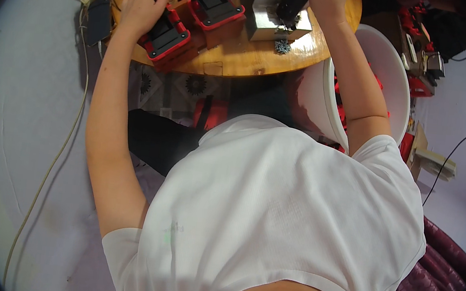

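Note:
My left hand (143,10) rests at the far left side of the table, thumb and index finger apart. It touches the upper end of a red-and-black plastic case (167,39), which lies flat. Just right of that lies a second red-and-black case (209,2) with a square recess. My right hand (326,0) is at the upper edge of the picture, its fingers mostly cut off. Beside it a black cylindrical tool (293,2) slants down to a shiny metal box (261,27); whether the hand grips it is unclear. A small pile of screws (282,46) sits at the box's front.
The round wooden table (236,68) has its curved edge toward me. A white bucket (338,108) holding red parts stands under my right forearm. At the far left are a dark phone-like slab (99,20) and a cable (69,144) hanging along the wall.

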The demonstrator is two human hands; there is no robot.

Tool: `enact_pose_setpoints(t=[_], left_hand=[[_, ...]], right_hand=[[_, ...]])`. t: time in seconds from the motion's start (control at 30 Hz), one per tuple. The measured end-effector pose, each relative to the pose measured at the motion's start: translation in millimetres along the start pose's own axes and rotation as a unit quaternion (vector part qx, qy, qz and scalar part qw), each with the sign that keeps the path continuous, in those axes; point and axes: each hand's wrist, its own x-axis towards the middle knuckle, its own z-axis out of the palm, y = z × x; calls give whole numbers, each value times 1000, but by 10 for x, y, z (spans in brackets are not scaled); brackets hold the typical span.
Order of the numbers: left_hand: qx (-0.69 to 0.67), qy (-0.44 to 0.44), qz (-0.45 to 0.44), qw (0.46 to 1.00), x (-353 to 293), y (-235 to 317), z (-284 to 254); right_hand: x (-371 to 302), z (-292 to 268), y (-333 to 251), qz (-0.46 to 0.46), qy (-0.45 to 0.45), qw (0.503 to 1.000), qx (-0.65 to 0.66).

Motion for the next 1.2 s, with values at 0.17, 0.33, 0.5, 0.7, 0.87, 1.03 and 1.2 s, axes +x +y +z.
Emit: enact_pose_setpoints(t=[0.17, 0.33, 0.5, 0.7, 0.87, 1.03, 1.2], left_hand=[[-22, 62, 26, 998, 24, 14, 34], [-16, 42, 2, 999, -5, 67, -13], [36, 25, -18, 999, -12, 100, -30], [24, -4, -34, 999, -11, 35, 8], [23, 6, -34, 999, -25, 40, 35], [39, 12, -20, 999, -42, 104, 3], [30, -9, -8, 999, -51, 94, -67]], right_hand=[[426, 701, 181, -169, 12, 979, 117], [625, 1312, 599, -172, 13, 979, 108], [660, 1451, 776, -167, 5, 982, 87], [667, 1460, 825, -148, -13, 988, 45], [666, 1551, 889, -164, -22, 986, -12], [674, 1582, 940, -178, -5, 983, -40], [640, 1482, 828, -166, -47, 980, 97]])
